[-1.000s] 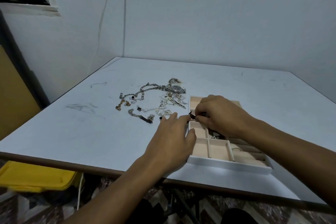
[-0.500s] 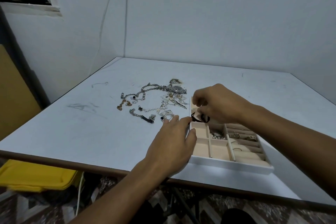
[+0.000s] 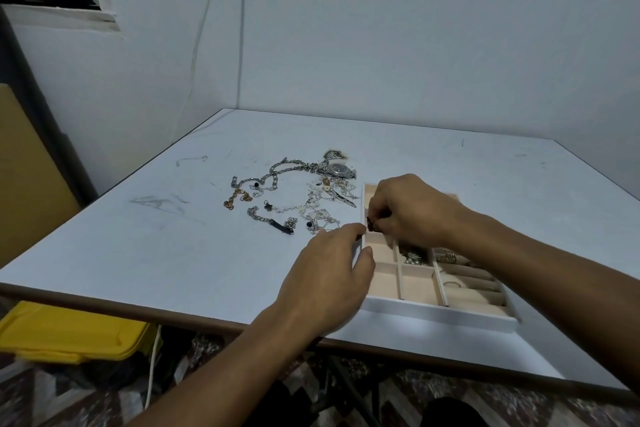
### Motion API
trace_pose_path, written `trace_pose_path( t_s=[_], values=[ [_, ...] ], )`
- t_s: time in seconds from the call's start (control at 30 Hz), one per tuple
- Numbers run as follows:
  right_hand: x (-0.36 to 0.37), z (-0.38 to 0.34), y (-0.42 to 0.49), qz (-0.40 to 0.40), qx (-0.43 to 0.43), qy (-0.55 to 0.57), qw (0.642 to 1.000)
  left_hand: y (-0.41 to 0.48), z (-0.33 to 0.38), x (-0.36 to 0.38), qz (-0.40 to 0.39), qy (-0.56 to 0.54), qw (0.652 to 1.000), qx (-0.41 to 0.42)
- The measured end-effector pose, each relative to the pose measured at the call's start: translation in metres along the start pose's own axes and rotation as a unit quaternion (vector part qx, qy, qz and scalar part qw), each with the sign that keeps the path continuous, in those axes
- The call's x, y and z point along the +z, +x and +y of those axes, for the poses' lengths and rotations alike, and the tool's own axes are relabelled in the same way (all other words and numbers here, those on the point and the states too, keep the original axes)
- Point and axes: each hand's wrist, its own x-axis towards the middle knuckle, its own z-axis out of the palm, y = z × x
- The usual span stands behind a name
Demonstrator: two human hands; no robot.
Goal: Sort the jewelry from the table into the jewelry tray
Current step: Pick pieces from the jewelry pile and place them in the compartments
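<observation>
1. Jewelry pile (image 3: 304,204) lies loose on the table (image 3: 138,236), just left of the jewelry tray (image 3: 440,315). A few pieces already sit in the tray's middle and right compartments.
2. Over the tray's far-left compartments, the right hand (image 3: 408,215) has its thumb and forefinger pinching a small dark piece (image 3: 371,224), with the other fingers curled in. The piece is too small to name; it may be an earring or a beaded ring.
3. The pinch hangs almost directly above the tray's left wall. Let go there and the piece could strike the rim and bounce out to the table, or fall into a compartment not meant for it.
4. The left hand (image 3: 329,274) holds nothing. Its fingers lie together, lightly bent, against the outside of the tray's left wall, and the thumb rests over the rim. A careless press could slide the tray to the right just as the piece is released, and the thumb partly covers a near-left compartment.
5. Left of the tray, the silver chains cross one another and run up to the wristwatch (image 3: 337,169). Lifting one link is likely to drag its neighbours along, or to sweep the gold-coloured chain (image 3: 237,198) further from the tray.
6. The tray's near wall sits close to the table's front edge, so a pull toward the person could tip it and spill what is already sorted.
</observation>
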Motion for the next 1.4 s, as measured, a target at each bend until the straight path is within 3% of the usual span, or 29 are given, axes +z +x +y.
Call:
trace_pose_path(
  t_s=[0.23, 0.4, 0.6, 1.03, 1.4],
  values=[
    [0.004, -0.001, 0.007, -0.006, -0.015, -0.057, 0.998, -0.001, 0.0, 0.0, 0.004, -0.008, 1.0, 0.004],
    [-0.008, 0.005, 0.002, 0.01, -0.003, 0.026, 1.0, -0.001, -0.001, 0.0, -0.002, -0.011, 1.0, 0.011],
    [-0.029, 0.018, -0.009, -0.072, 0.002, 0.093, 0.993, -0.001, 0.0, -0.001, 0.007, -0.007, 1.0, 0.008],
    [-0.006, 0.008, 0.005, -0.028, -0.043, 0.055, 0.997, 0.001, -0.002, -0.01, 0.008, -0.017, 1.0, 0.019],
    [0.009, 0.011, -0.001, 0.026, -0.026, 0.066, 0.997, 0.036, -0.042, -0.058, 0.076, 0.043, 0.994, -0.06]
  ],
)
